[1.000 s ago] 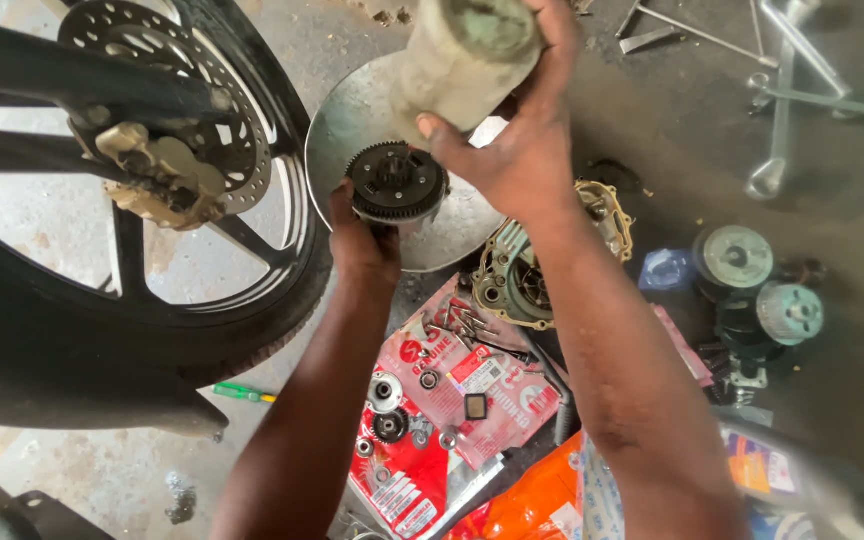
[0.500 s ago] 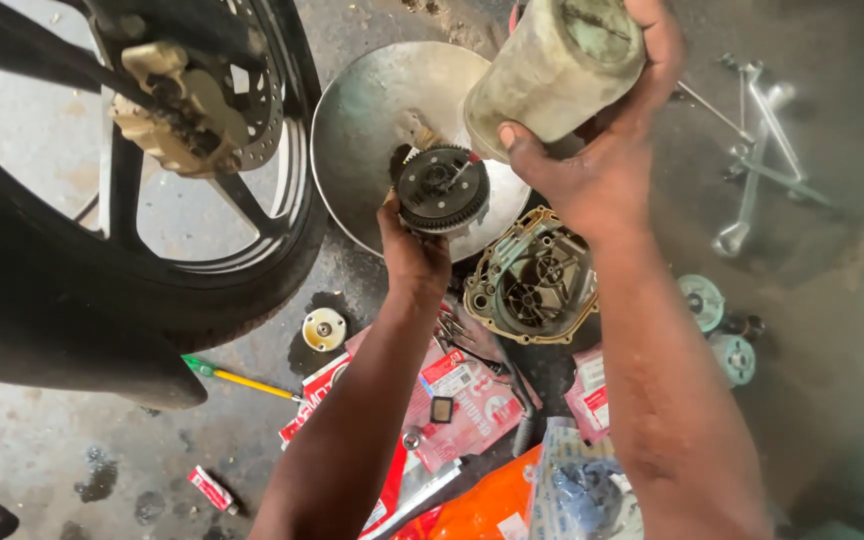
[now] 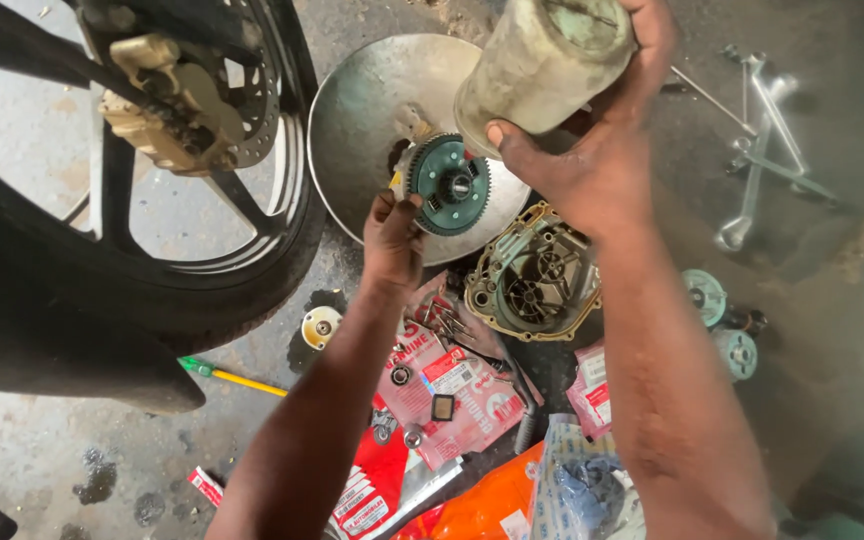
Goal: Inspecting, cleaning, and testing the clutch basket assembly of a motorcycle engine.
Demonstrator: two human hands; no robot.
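Hands over a steel bowl (image 3: 352, 120): left hand (image 3: 392, 235) pinches a toothed clutch hub (image 3: 449, 185), now tilted green-face-up, while right hand (image 3: 592, 150) grips a grimy, perhaps plastic, bottle (image 3: 542, 65).

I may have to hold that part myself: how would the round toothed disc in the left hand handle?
The toothed disc looks like solid metal, so probably stiff and heavy for its size. The left hand grips only its edge over the metal bowl; possibly oily and slippery. Set on edge, it would likely roll.
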